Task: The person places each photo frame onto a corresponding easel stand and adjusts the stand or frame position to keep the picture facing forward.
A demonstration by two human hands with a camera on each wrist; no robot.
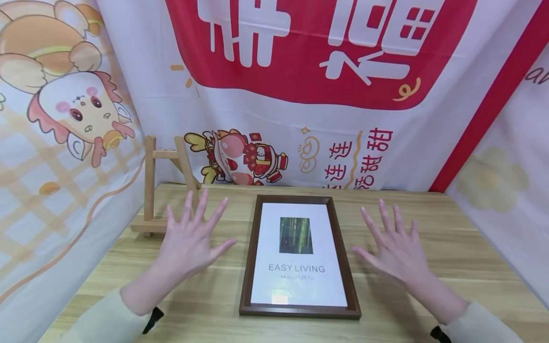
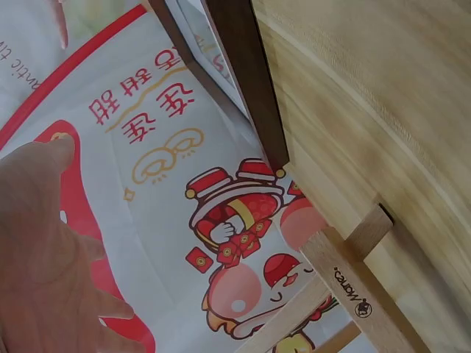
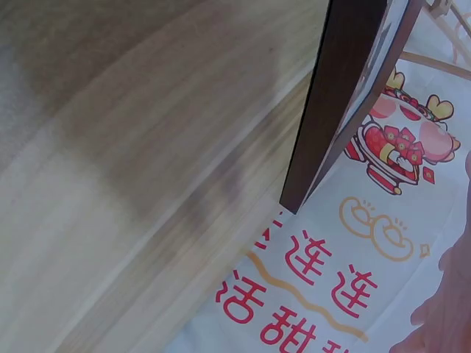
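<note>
A picture frame (image 1: 301, 310) with a dark brown border lies flat on the wooden table, its white sheet reading "EASY LIVING" beneath a small bamboo picture. To its left my left hand (image 1: 188, 245) hovers with fingers spread, holding nothing. A small wooden easel (image 1: 149, 190) stands just beyond that hand, partly hidden by the fingers. On the frame's other side my right hand (image 1: 396, 250) is also spread and holds nothing. In the left wrist view the easel's ledge (image 2: 360, 294) bears a small printed mark. The right wrist view shows the frame's side (image 3: 327, 110) close up.
The wooden table (image 1: 450, 238) runs back to a white and red printed cloth (image 1: 274, 114). Printed cloth walls (image 1: 64, 190) border it on the left and right.
</note>
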